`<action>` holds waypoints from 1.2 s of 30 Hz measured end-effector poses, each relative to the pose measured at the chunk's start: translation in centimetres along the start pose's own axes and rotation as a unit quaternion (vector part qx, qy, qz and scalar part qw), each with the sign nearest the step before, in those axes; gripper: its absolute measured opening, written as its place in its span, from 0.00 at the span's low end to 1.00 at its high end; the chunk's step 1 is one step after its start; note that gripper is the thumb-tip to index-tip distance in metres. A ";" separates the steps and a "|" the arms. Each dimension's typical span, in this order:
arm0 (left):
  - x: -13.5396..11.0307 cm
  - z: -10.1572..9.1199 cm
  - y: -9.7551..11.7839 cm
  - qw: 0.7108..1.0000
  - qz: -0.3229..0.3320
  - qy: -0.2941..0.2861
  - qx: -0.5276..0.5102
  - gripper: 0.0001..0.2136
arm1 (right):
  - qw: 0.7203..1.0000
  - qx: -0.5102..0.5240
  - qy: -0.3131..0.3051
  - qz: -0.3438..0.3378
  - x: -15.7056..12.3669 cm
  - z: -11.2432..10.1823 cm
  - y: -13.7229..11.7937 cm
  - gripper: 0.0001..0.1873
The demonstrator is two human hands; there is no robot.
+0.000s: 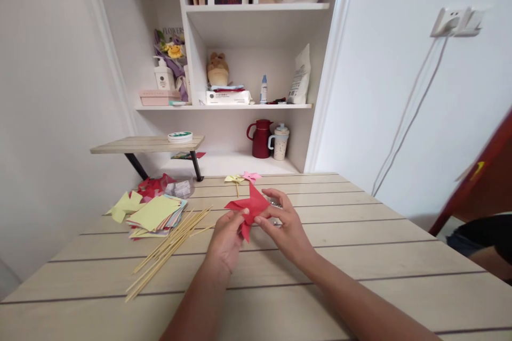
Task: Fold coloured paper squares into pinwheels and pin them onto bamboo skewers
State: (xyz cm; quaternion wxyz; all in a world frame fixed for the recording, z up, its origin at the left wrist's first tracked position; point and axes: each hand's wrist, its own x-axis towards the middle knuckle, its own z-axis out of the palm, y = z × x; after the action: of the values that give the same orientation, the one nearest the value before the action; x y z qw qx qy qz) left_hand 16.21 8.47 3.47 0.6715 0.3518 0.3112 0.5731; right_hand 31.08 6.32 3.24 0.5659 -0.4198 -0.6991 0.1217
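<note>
A red paper pinwheel (256, 204) is held up over the table between both hands. My left hand (228, 234) pinches it near the middle from the left, thumb on the front. My right hand (286, 224) has its thumb and index finger closed on the pinwheel's right edge, its other fingers curled behind. Small shiny items (275, 203) lie partly hidden behind my right hand. To the left of my hands lies a loose bundle of thin wooden sticks (172, 250). Beyond the pinwheel rest a yellow pinwheel (234, 179) on a stick and a pink pinwheel (252, 176).
On the left are a stack of coloured paper (156, 214), folded yellow paper (124, 205), red paper pieces (154, 185) and a clear container (180, 188). A small raised stand (140, 144) is behind them. A red jug (261, 139) and a cup (281, 143) stand at the back.
</note>
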 end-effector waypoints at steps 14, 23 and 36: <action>-0.1 0.2 -0.1 1.000 -0.003 0.006 0.006 0.12 | 0.997 0.048 0.006 0.055 0.5 0.2 -0.3 0.11; 0.1 -0.1 0.3 0.999 -0.012 0.020 -0.026 0.10 | 0.995 0.087 -0.005 0.047 0.5 -0.7 -0.2 0.09; 0.1 -0.2 1.1 0.998 -0.032 0.000 -0.050 0.08 | 0.986 0.086 -0.134 -0.057 2.0 -4.0 1.9 0.13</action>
State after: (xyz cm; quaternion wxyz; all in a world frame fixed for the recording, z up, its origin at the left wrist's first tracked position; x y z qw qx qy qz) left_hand 15.45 8.72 4.27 0.7060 0.3080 0.2934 0.5662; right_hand 35.49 7.76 4.69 0.5072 -0.3092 -0.7782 0.2039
